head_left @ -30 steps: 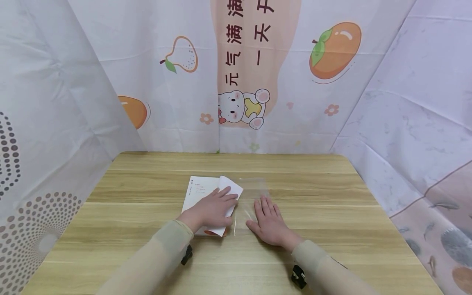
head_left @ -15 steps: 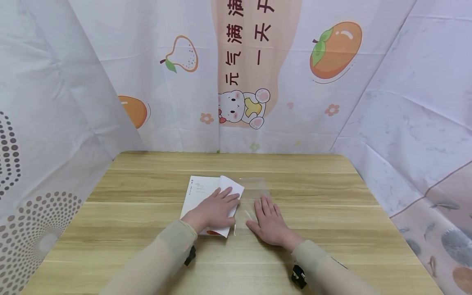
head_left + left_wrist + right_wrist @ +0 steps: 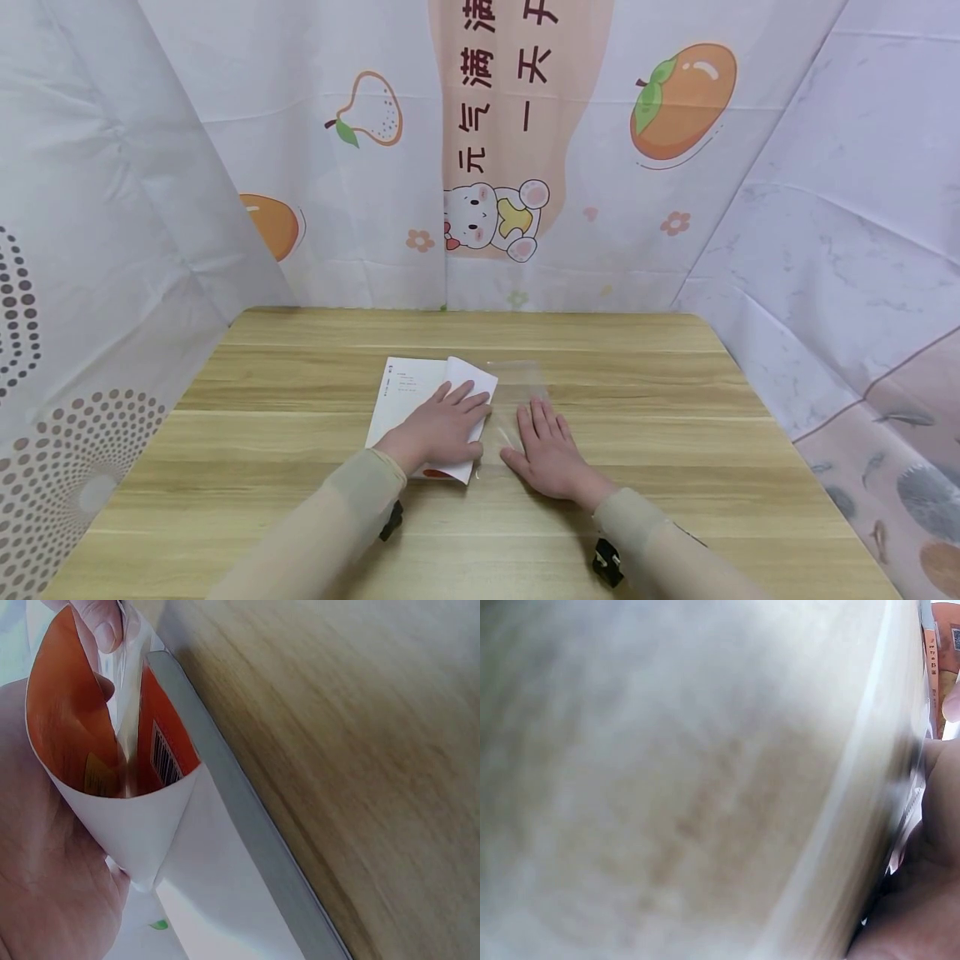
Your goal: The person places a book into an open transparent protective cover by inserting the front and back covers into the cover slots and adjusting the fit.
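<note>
A white book (image 3: pixel 397 400) lies on the table, its outer leaf (image 3: pixel 478 385) bent over toward the right. On that leaf rests my left hand (image 3: pixel 442 429), fingers spread and straight. Seen from the left wrist, the leaf (image 3: pixel 120 825) curls into a loop with an orange inner face, and an orange panel with a barcode (image 3: pixel 163 754) shows opposite. Clear plastic film (image 3: pixel 133 690) runs into this fold. Just right of the book, my right hand (image 3: pixel 551 454) lies flat on the clear film (image 3: pixel 513 379), fingers extended. In the right wrist view only part of the right hand (image 3: pixel 937 855) shows.
The wooden table (image 3: pixel 262 383) spreads around the book on all sides. A printed curtain (image 3: pixel 315 167) hangs behind its far edge, with more cloth at left and right. Black wrist devices (image 3: pixel 607 560) sit under both sleeves.
My left hand has slid slightly right, carrying the bent leaf farther over the film. The right hand has kept its place on the film.
</note>
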Demonstrator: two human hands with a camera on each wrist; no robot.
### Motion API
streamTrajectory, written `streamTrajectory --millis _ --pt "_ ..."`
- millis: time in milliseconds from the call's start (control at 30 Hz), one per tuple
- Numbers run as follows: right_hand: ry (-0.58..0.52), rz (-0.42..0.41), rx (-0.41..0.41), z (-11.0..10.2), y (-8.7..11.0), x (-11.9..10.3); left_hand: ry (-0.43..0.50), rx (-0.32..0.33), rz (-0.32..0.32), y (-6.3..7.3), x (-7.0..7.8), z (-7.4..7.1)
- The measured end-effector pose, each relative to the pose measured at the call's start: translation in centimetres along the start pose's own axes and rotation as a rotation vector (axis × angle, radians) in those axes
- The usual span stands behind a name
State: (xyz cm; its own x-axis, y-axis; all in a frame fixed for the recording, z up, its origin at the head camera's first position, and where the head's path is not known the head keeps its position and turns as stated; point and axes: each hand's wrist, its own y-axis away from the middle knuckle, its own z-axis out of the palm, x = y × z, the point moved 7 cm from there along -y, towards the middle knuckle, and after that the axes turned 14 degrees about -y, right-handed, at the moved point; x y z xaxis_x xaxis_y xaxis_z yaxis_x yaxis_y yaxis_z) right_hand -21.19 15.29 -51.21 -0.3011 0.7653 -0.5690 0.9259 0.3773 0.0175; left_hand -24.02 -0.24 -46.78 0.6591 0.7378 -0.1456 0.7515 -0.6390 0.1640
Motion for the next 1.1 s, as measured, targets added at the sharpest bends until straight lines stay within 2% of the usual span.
streamTrajectory --millis 267,1100 --pt "-0.011 0.007 -0.011 0.00 0.06 -0.01 -0.010 -0.020 -0.014 -0.10 0.25 0.09" --pt "0.000 0.023 -0.026 0.06 -0.06 0.32 -0.043 0.001 -0.056 -0.37 0.66 -0.21"
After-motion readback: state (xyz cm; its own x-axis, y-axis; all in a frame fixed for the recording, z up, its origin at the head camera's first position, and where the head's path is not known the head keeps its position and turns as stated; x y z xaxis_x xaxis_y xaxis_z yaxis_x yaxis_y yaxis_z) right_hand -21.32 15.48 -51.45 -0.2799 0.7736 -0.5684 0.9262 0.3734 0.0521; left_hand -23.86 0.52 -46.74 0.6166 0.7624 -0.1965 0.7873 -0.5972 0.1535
